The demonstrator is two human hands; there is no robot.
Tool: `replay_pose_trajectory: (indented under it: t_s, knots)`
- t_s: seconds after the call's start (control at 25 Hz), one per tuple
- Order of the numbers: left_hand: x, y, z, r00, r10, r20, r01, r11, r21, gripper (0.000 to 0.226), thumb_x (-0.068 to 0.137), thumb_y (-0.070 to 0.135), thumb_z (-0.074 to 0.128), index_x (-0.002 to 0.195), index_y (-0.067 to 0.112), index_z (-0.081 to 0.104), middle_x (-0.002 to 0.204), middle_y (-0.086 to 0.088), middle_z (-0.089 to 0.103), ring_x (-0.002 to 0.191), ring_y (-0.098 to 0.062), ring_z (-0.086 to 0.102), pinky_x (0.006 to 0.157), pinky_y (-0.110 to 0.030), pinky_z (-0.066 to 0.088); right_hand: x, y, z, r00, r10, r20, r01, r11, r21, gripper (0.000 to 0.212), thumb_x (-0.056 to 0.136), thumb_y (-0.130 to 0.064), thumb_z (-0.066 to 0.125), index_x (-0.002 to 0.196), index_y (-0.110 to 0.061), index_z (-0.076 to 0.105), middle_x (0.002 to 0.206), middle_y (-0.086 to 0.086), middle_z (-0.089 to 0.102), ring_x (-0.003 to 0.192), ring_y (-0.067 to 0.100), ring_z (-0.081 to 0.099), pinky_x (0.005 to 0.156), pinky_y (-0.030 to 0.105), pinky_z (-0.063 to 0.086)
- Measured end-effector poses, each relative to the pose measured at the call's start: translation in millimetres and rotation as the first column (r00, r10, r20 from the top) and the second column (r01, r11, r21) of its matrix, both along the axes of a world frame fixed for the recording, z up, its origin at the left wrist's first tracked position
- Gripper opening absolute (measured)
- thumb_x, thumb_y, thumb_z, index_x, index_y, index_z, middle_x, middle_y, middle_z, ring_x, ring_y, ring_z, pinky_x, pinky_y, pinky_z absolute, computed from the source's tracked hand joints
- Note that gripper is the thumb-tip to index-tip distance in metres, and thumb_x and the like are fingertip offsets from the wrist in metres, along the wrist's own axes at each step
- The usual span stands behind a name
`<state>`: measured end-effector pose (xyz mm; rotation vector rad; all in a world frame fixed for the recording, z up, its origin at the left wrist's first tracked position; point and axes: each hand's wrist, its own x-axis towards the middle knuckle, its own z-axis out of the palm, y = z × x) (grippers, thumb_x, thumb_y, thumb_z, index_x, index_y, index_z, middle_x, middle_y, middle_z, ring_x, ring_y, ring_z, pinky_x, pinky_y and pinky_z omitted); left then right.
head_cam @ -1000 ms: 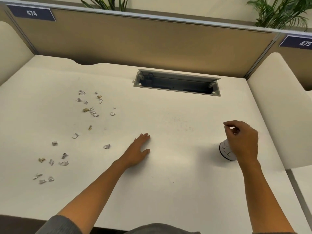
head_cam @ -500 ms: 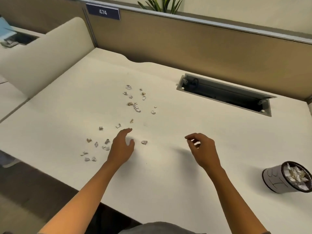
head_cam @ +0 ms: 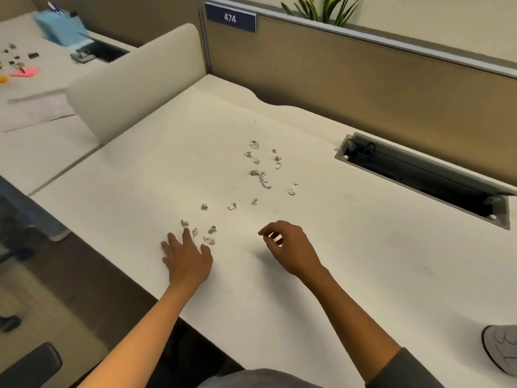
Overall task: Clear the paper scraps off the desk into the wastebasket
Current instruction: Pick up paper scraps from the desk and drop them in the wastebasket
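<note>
Many small crumpled white paper scraps at 12 o'clock; left hand spread flat near counter edge could sweep them off; right hand curled, empty; white wastebasket far at 4 o'clock.

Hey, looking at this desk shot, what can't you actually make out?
Head view:
- Wastebasket: cut off by the right edge; contents unseen.
- Scraps under the left hand: hidden by its fingers.
- Right hand: curled; whether it holds a scrap, unclear.
- Print on the paper scraps: too small.
</note>
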<state>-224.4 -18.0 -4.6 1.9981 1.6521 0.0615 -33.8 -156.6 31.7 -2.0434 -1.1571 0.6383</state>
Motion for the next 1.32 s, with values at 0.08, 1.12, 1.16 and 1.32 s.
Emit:
replay_pose_trajectory:
  t_s: [0.08,1.12,1.16,1.32]
  knots:
    - [0,-10,-5,0.998,-0.069,0.003,0.069,0.997,-0.034,0.064,0.095,0.022,0.043,0.153,0.01,0.017,0.16,-0.02,0.001,0.148,-0.038,-0.006,0.12,-0.052,0.008,-8,17,-1,0.997,0.069,0.022,-0.069,0.997,-0.022,0.019,0.093,-0.02,0.058,0.103,-0.028,0.071,0.1,-0.014,0.066,0.086,0.005,0.062,0.081,0.032,0.055]
    - [-32,75,8,0.369,0.662,0.652,-0.331,0.749,-0.574,0.015,0.076,0.006,0.078,0.091,0.007,0.075,0.09,-0.006,0.077,0.081,-0.016,0.075,0.082,-0.028,0.056,-47,164,-27,0.474,0.842,0.257,-0.761,0.539,-0.36,0.045,0.104,-0.008,0.036,0.148,-0.007,0.041,0.157,0.008,0.033,0.142,0.028,0.034,0.111,0.044,0.036]
    - [-28,76,9,0.362,0.658,0.66,-0.321,0.753,-0.575,0.016,0.076,0.006,0.079,0.091,0.007,0.075,0.09,-0.005,0.077,0.082,-0.016,0.075,0.082,-0.027,0.056,-44,155,-28,0.479,0.837,0.266,-0.767,0.546,-0.337,0.043,0.104,-0.015,0.04,0.146,-0.005,0.043,0.155,0.01,0.036,0.14,0.029,0.037,0.111,0.045,0.036]
    - [-14,80,9,0.333,0.657,0.677,-0.26,0.754,-0.603,0.018,0.078,0.006,0.077,0.096,0.005,0.074,0.092,-0.006,0.077,0.087,-0.018,0.074,0.079,-0.024,0.057,-30,117,-36,0.416,0.818,0.398,-0.791,0.541,-0.284,0.045,0.102,-0.025,0.05,0.143,-0.005,0.048,0.148,0.013,0.045,0.132,0.035,0.043,0.101,0.045,0.042]
